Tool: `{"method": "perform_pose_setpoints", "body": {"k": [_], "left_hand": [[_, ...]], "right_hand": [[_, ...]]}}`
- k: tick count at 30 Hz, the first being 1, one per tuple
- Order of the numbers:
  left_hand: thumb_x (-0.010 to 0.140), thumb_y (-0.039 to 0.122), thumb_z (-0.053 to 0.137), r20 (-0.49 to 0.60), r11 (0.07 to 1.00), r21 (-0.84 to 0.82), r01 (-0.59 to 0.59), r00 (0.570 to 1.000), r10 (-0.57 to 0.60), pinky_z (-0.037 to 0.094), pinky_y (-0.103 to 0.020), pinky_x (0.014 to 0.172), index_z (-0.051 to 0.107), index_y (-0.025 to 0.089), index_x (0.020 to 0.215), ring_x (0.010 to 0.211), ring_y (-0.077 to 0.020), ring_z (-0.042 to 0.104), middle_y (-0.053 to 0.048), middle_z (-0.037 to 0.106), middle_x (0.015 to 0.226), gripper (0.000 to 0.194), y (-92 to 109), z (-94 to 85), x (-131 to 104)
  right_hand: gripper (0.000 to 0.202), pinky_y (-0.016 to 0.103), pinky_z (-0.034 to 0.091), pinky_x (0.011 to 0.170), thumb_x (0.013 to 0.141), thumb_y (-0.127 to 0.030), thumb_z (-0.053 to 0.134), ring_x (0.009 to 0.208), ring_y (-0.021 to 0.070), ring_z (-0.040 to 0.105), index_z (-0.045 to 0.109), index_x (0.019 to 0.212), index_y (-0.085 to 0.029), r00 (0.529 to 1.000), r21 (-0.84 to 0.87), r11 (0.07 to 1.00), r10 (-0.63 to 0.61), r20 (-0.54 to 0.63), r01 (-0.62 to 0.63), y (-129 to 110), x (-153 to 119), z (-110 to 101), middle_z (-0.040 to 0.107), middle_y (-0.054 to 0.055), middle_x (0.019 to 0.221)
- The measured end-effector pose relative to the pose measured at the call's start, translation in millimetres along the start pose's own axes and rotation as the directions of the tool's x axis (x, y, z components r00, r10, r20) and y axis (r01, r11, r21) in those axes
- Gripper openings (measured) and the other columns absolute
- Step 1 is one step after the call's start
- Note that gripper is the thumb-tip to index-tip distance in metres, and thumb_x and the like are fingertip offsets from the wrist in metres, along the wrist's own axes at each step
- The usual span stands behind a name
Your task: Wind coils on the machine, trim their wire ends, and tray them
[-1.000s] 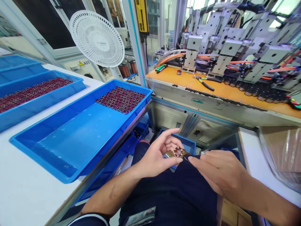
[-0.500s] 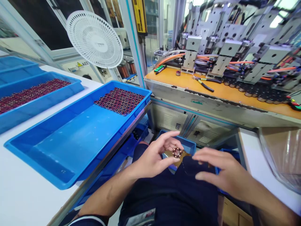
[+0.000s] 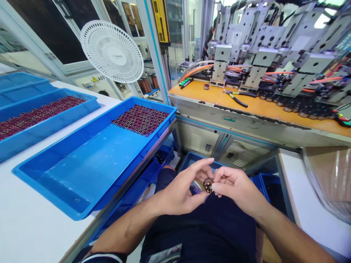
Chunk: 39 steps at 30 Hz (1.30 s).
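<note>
1. The left hand [image 3: 181,191] is partly open, its index finger lifted and stretched forward, its thumb and other fingers curved about a wound ring [image 3: 207,185], which it holds.
2. The right hand [image 3: 238,188] is nearly closed, with thumb and fingertips brought together on the ring's right side. Whether it also pinches a loose wire cannot be told.
3. The wound ring sits between the two hands, touched by both; coppery windings show around its rim, and fingers cover part of it.
4. Just beyond and below the hands, a blue bin [image 3: 190,158] shows its rim, partly hidden by the fingers.
5. To the left of the hands, a long blue tray [image 3: 82,171] rests on a white table [image 3: 33,230]. Small dark-red parts [image 3: 141,119] are packed into its far end.
6. Farther left of the hands, a second blue tray [image 3: 55,122] holds more such parts.
7. Beyond the hands stands an orange-topped table [image 3: 192,92], carrying a pair of pliers [image 3: 238,100], one small round part [image 3: 206,87] and, ahead and to the right, a row of dark cylinders [image 3: 296,106] below a machine [image 3: 264,56].
8. Far ahead and left of the hands is a white fan [image 3: 113,52].
9. To the right of the hands lies a plastic-covered brown carton [image 3: 329,168].
</note>
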<state>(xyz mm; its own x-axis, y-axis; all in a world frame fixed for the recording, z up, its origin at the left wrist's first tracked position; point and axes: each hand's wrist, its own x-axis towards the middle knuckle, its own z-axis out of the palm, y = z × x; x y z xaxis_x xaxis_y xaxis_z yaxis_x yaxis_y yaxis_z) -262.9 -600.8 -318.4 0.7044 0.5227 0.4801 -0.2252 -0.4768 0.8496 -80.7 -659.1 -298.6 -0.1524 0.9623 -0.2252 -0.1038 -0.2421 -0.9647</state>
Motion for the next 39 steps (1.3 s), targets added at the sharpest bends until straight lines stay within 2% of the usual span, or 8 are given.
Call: {"method": "perform_pose_setpoints", "body": {"k": [6,9,13,16,20,25,33,39], "left_hand": [[0.074,0.000,0.073,-0.204,0.949,-0.313,-0.022,0.978,-0.045,0.055,-0.021,0.076,0.037,0.035,0.140,0.080,-0.0085,0.065,-0.001,0.061,0.099,0.083,-6,12.6,3],[0.074,0.002,0.075,-0.254,0.904,-0.428,0.013,0.958,-0.133,0.057,-0.023,0.076,0.040,0.032,0.136,0.082,-0.0107,0.068,-0.003,0.066,0.101,0.077,-9,12.4,3],[0.075,0.003,0.075,-0.208,0.857,-0.512,0.056,0.960,-0.187,0.058,-0.026,0.082,0.041,0.029,0.134,0.090,-0.0149,0.072,-0.007,0.072,0.110,0.073,-9,8.1,-1],[0.078,0.000,0.071,-0.145,0.859,-0.508,0.062,0.977,-0.157,0.059,-0.027,0.084,0.042,0.031,0.135,0.096,-0.0163,0.072,-0.007,0.072,0.117,0.071,-8,7.7,-3],[0.080,-0.003,0.066,-0.098,0.890,-0.452,0.061,0.988,-0.118,0.059,-0.027,0.087,0.042,0.029,0.136,0.101,-0.0169,0.071,-0.010,0.070,0.124,0.069,-5,8.4,-5],[0.080,0.000,0.068,-0.081,0.891,-0.441,0.111,0.983,-0.163,0.058,-0.031,0.086,0.044,0.023,0.133,0.098,-0.0182,0.072,-0.015,0.068,0.125,0.062,-1,4.9,-7],[0.066,0.004,0.081,-0.166,0.799,-0.587,0.133,0.946,-0.279,0.058,-0.025,0.078,0.069,0.016,0.096,0.089,-0.0152,0.071,-0.009,0.073,0.110,0.034,-4,12.2,-3],[0.065,0.012,0.084,-0.145,0.718,-0.670,0.190,0.915,-0.377,0.055,-0.021,0.068,0.074,0.018,0.096,0.075,-0.0101,0.067,-0.006,0.074,0.099,0.033,-8,10.9,-3]], "right_hand": [[0.026,0.022,0.046,0.058,0.083,-0.038,0.072,0.062,0.0093,0.055,0.059,0.077,-0.017,0.973,0.113,0.974,-0.179,-0.147,0.197,20,-7,10,0.060,0.000,0.075],[0.024,0.022,0.045,0.060,0.087,-0.037,0.069,0.063,0.0089,0.054,0.059,0.078,-0.017,0.952,0.146,0.962,-0.193,-0.236,0.231,26,-15,13,0.058,-0.001,0.074],[0.026,0.022,0.045,0.060,0.086,-0.040,0.070,0.063,0.0095,0.054,0.060,0.080,-0.016,0.967,0.156,0.972,-0.139,-0.215,0.175,20,-22,9,0.059,0.000,0.074],[0.031,0.023,0.045,0.060,0.080,-0.044,0.075,0.062,0.0101,0.053,0.062,0.082,-0.016,0.979,0.164,0.975,-0.125,-0.160,0.151,9,-21,7,0.059,0.000,0.069],[0.033,0.021,0.044,0.058,0.071,-0.039,0.082,0.060,0.0090,0.052,0.059,0.078,-0.016,0.989,0.144,0.986,-0.067,-0.135,0.087,1,-16,9,0.060,0.000,0.068],[0.030,0.023,0.043,0.061,0.076,-0.037,0.078,0.061,0.0098,0.052,0.057,0.072,-0.017,0.990,0.146,0.984,-0.091,-0.106,0.106,6,-14,13,0.057,-0.002,0.063],[0.024,0.022,0.043,0.062,0.084,-0.037,0.072,0.061,0.0094,0.051,0.056,0.080,-0.019,0.973,0.206,0.960,-0.157,-0.171,0.191,22,-14,24,0.056,-0.003,0.067],[0.023,0.023,0.043,0.058,0.089,-0.037,0.064,0.061,0.0109,0.050,0.057,0.078,-0.018,0.940,0.195,0.949,-0.185,-0.287,0.247,27,-21,24,0.054,-0.001,0.070]]}}
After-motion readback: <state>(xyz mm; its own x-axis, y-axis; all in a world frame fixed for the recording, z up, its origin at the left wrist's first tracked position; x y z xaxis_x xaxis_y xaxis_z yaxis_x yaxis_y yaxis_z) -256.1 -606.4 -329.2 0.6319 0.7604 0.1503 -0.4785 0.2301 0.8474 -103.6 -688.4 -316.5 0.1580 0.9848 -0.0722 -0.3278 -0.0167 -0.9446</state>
